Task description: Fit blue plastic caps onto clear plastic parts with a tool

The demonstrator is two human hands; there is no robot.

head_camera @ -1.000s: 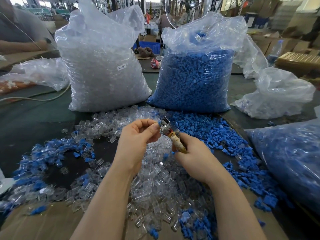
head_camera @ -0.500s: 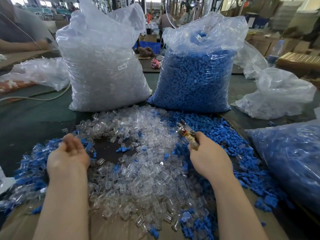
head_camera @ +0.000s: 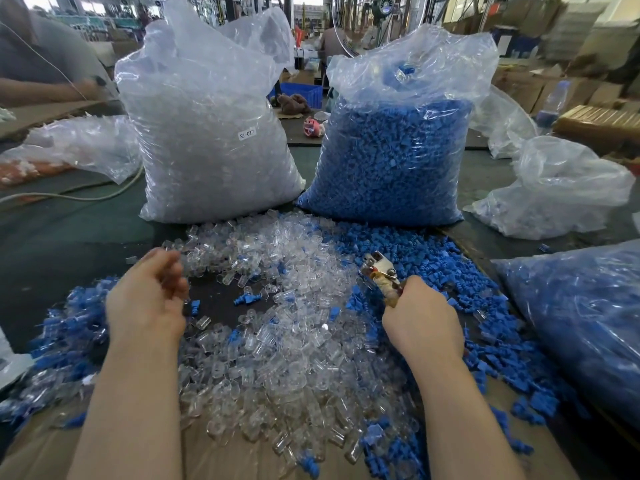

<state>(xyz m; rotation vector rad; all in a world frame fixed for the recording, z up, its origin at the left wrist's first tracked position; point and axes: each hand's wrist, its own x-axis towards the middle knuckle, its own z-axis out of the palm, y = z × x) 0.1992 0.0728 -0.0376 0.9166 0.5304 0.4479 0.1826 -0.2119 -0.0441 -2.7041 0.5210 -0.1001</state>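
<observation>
Two bare hands work over the near table. We see the left hand (head_camera: 147, 301) above the left edge of the pile of clear plastic parts (head_camera: 277, 348), fingers loosely curled and blurred; whether it holds a small part, we cannot tell. Our right hand (head_camera: 420, 327) grips the tool (head_camera: 379, 275), fingers wrapped round its tape-bound handle, metal head pointing far-left and raised just above the spot where clear pieces meet the loose blue plastic caps (head_camera: 450, 271). Those caps spread right of centre, running from the far bags down to the near right edge. A mixed heap of capped pieces (head_camera: 65, 327), blue with clear, lies at near left beside the left wrist. A few single blue pieces sit on the dark bare patch of the table (head_camera: 69, 237) between the hands. Far centre-left stands a tall bag of clear parts (head_camera: 207, 133) with a white label reading SJ-017; just right of it, a bag of blue caps (head_camera: 391, 161), open at the top. Another blue-filled bag (head_camera: 581, 323) lies at the right edge, and a crumpled near-empty bag (head_camera: 554, 192) sits far right. Brown cardboard (head_camera: 41, 452) covers the nearest table edge.
</observation>
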